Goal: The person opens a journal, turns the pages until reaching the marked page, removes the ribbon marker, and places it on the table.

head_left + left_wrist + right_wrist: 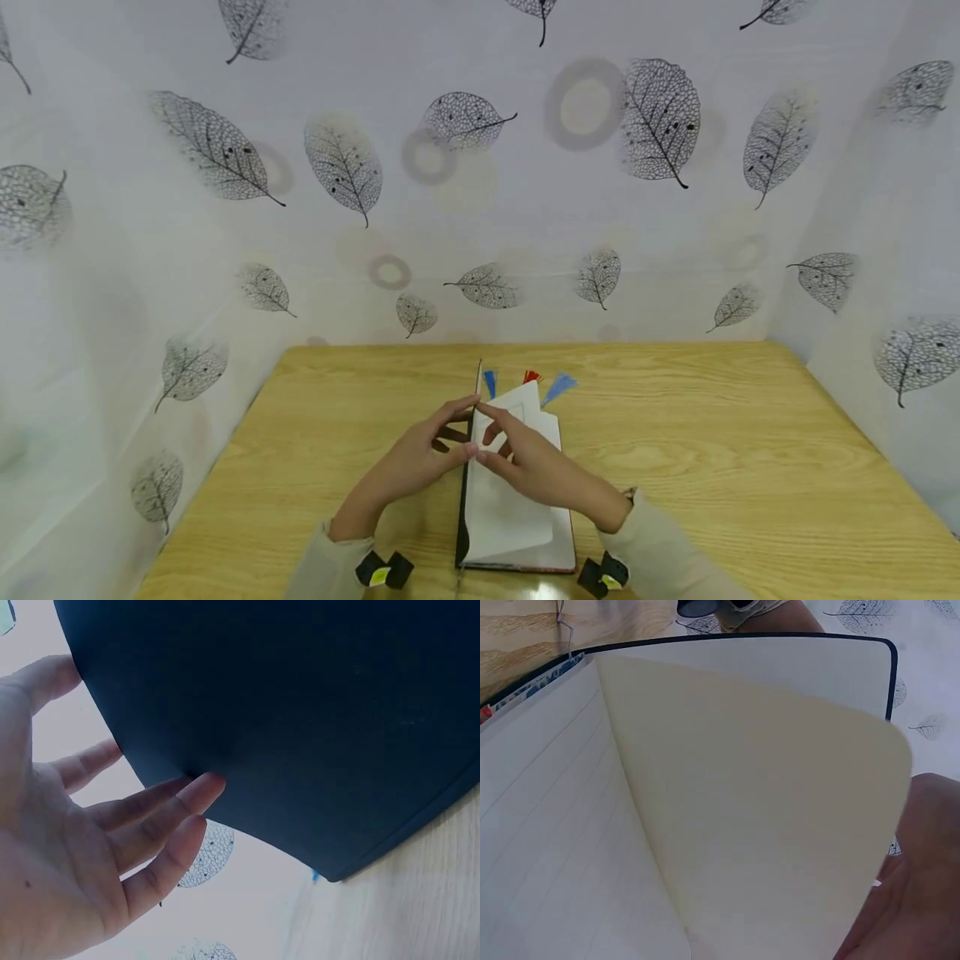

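An open notebook (564, 467) lies on the table in the head view, its dark cover (300, 735) raised on the left side. My left hand (420, 454) holds that cover by its edge; in the left wrist view several fingers lie along the outer face, and other fingertips are hidden behind the edge. Above the notebook, my right hand (540, 467) pinches the edge of a lifted page (765, 772) close to the left hand's fingertips. A curve runs through this blank cream page in the right wrist view, where it hides most of the right hand's fingers. Beside it shows a lined page (547, 802).
Blue (490, 382), red (532, 377) and light blue tassels (559, 387) stick out past the notebook's far end. The wooden table (697, 450) ends at a leaf-patterned backdrop (495, 208) behind and at both sides. Dark wrist devices (384, 570) sit at both sleeves.
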Tool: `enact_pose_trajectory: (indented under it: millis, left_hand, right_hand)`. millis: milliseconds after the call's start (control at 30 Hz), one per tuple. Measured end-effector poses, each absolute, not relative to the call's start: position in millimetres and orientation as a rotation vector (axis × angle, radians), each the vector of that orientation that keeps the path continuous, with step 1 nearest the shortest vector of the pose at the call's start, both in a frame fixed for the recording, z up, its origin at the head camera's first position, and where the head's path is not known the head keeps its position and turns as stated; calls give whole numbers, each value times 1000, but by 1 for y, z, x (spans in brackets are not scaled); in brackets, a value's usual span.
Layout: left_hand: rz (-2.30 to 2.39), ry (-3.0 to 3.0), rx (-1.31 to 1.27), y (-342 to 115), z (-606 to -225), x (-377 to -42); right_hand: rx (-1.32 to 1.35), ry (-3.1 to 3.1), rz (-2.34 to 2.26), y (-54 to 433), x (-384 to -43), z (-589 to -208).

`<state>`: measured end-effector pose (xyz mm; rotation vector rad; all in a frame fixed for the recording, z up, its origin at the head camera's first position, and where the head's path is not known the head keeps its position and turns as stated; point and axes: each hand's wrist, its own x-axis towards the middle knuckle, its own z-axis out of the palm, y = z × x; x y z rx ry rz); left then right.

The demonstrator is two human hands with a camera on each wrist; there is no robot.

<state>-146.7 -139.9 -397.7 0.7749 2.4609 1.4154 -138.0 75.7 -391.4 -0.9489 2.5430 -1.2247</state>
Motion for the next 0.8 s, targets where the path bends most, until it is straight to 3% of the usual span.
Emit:
enact_pose_trajectory:
  millis: [333,800]
  left_hand:
    - [1432,2411,760,-151,-400,-152]
    - [1421,2365,807,-195,-395,-156]
  right_hand:
    - [-918,2648,-1170,99,-144,-398]
    - [-663,2787,-1030,142,-146,-416]
